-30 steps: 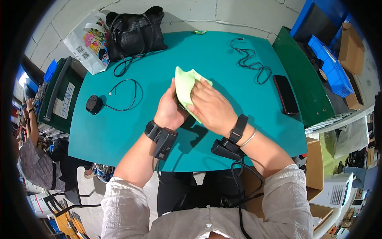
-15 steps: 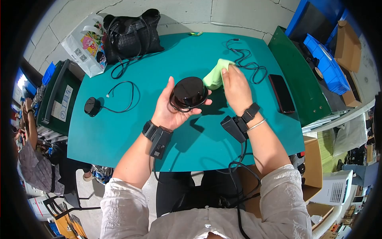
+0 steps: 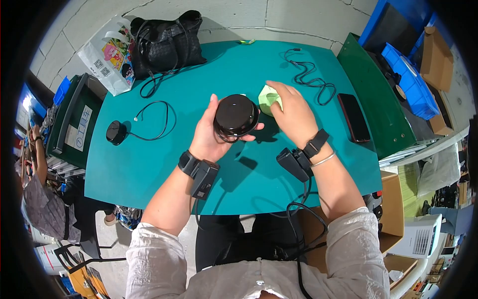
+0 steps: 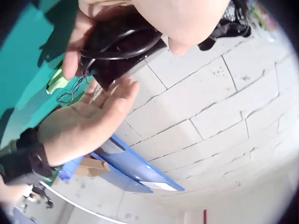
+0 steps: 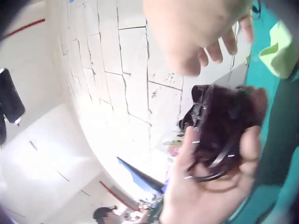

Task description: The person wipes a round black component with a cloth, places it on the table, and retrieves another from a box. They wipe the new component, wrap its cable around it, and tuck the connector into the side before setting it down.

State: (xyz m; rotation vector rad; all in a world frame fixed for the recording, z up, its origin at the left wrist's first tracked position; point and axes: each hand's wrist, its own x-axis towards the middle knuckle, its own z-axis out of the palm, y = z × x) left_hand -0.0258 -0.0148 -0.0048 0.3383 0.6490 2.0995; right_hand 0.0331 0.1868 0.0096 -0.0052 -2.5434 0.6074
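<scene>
My left hand (image 3: 215, 133) holds a black round device (image 3: 235, 115) above the teal table (image 3: 149, 164), thumb on one side and fingers curled under the other; a thin black cable is looped round its base (image 4: 119, 49). Just right of it, a crumpled light green cloth (image 3: 268, 98) lies on the table. My right hand (image 3: 291, 113) hovers over the cloth with its fingers (image 4: 122, 95) spread and relaxed, gripping nothing. In the right wrist view the cloth (image 5: 280, 49) lies apart from the device (image 5: 219, 126).
A black handbag (image 3: 167, 42) and a white printed bag (image 3: 107, 52) stand at the table's far left. A small black puck with a cable (image 3: 115, 132) lies left. A coiled black cable (image 3: 311, 79) and a black phone (image 3: 353, 117) lie right, beside a green cabinet (image 3: 378, 99).
My right hand was rubbing the device with the cloth, then carried the cloth off to the right. Now the cloth lies on the table and the hand is open over it.
</scene>
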